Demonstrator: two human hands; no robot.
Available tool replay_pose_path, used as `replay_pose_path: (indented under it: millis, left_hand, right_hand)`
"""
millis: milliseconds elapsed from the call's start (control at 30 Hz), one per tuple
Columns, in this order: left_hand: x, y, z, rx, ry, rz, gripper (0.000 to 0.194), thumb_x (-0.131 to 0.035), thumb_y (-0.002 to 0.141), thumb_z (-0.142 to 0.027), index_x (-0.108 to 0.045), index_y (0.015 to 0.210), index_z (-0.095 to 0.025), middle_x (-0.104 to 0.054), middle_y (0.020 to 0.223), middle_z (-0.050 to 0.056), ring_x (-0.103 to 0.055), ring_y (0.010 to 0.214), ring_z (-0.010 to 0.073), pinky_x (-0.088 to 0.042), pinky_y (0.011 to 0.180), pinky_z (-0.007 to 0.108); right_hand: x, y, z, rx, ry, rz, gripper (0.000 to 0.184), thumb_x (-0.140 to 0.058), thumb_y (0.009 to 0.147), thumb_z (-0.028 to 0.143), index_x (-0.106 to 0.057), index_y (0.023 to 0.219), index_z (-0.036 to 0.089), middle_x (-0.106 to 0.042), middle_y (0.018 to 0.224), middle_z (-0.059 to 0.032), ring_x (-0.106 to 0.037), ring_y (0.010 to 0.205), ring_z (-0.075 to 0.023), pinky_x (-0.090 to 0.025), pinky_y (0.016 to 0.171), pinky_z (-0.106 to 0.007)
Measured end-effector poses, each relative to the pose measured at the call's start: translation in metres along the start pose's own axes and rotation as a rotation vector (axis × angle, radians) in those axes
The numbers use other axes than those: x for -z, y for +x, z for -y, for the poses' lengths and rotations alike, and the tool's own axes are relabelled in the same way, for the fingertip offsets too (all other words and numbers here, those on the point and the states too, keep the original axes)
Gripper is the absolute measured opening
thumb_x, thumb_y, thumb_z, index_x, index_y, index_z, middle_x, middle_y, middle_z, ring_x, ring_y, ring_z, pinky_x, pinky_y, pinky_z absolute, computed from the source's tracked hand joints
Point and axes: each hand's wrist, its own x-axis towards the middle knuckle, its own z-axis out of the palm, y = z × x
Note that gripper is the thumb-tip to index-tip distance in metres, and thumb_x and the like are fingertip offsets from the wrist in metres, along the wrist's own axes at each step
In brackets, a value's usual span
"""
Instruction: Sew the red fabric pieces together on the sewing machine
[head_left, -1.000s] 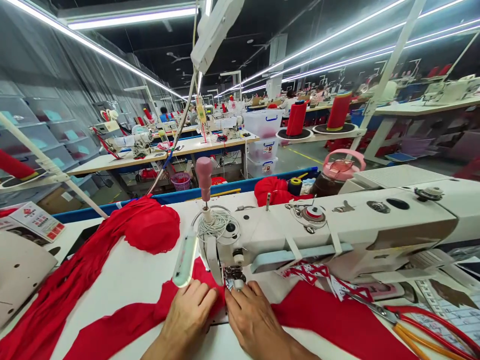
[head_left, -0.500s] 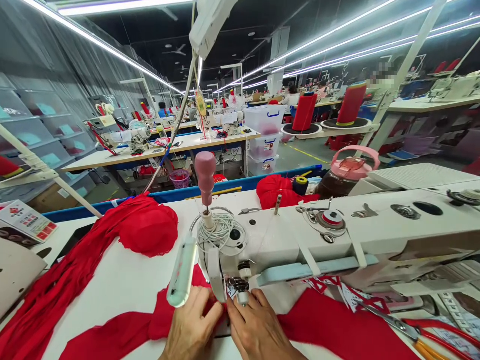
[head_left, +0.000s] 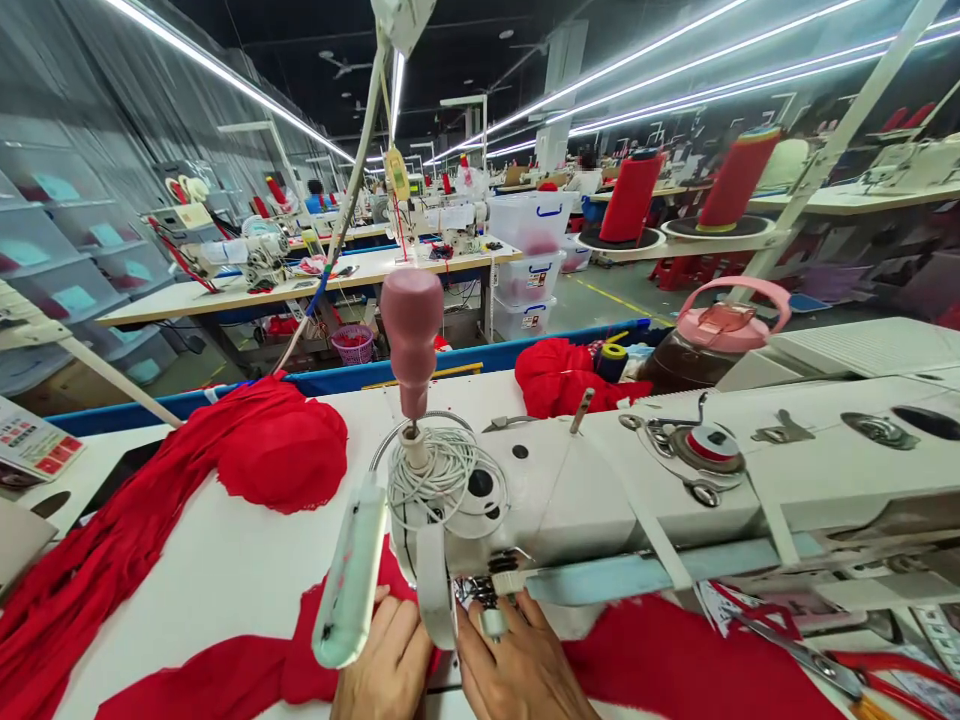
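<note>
Two hands flat on red cloth (head_left: 675,655), tight under sewing machine (head_left: 675,490): left hand (head_left: 386,665), right hand (head_left: 521,665), fingers spread, gripping nothing. Bare counter (head_left: 225,570) leftward.

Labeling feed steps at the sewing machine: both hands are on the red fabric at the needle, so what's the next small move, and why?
Probably ease the red fabric a little further under the presser foot. The left hand and right hand lie flat on it on either side of the foot, fingertips close to the needle area, and most of the cloth still lies unfed to the right beneath the sewing machine.
</note>
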Motion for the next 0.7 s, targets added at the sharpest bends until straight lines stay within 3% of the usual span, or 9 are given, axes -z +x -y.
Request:
replay_pose_path:
  millis: [133,267,467,700]
  left_hand:
    - [-0.004,-0.007,0.000,0.056,-0.123,0.068,0.029,-0.040,0.084,-0.008,-0.061,0.102,-0.017,-0.059,0.078,0.004,-0.058,0.070,0.0169,-0.047,0.092,0.036]
    - [-0.003,-0.009,-0.005,0.123,-0.091,0.074,0.036,-0.035,0.089,-0.005,-0.060,0.112,-0.016,-0.062,0.082,0.005,-0.060,0.074,0.0177,-0.045,0.094,0.038]
    - [-0.006,-0.006,0.000,-0.040,-0.042,0.055,0.031,-0.035,0.097,-0.011,-0.061,0.114,-0.012,-0.064,0.085,0.007,-0.059,0.072,0.0166,-0.046,0.082,0.031]
    - [-0.001,0.000,-0.004,-0.002,-0.018,-0.017,0.031,-0.037,0.096,-0.007,-0.061,0.116,-0.008,-0.059,0.078,0.004,-0.054,0.066,0.0142,-0.042,0.074,0.029]
  right_hand:
    - [0.002,0.002,0.000,0.004,-0.009,0.010,0.016,-0.057,0.073,0.012,-0.054,0.085,0.022,-0.068,0.084,-0.0032,-0.057,0.081,-0.0223,-0.036,0.075,-0.035]
    - [0.006,0.001,0.002,-0.017,-0.004,0.010,0.019,-0.057,0.073,0.012,-0.055,0.089,0.021,-0.066,0.079,-0.0026,-0.056,0.077,-0.0214,-0.035,0.071,-0.035]
    - [0.016,0.006,-0.002,-0.057,0.060,0.006,0.013,-0.055,0.077,0.011,-0.054,0.082,0.022,-0.065,0.082,-0.0025,-0.056,0.076,-0.0192,-0.035,0.069,-0.033]
    - [0.019,0.009,0.000,-0.054,0.046,-0.055,0.013,-0.056,0.076,0.011,-0.052,0.077,0.022,-0.063,0.080,-0.0036,-0.058,0.081,-0.0206,-0.037,0.069,-0.033]
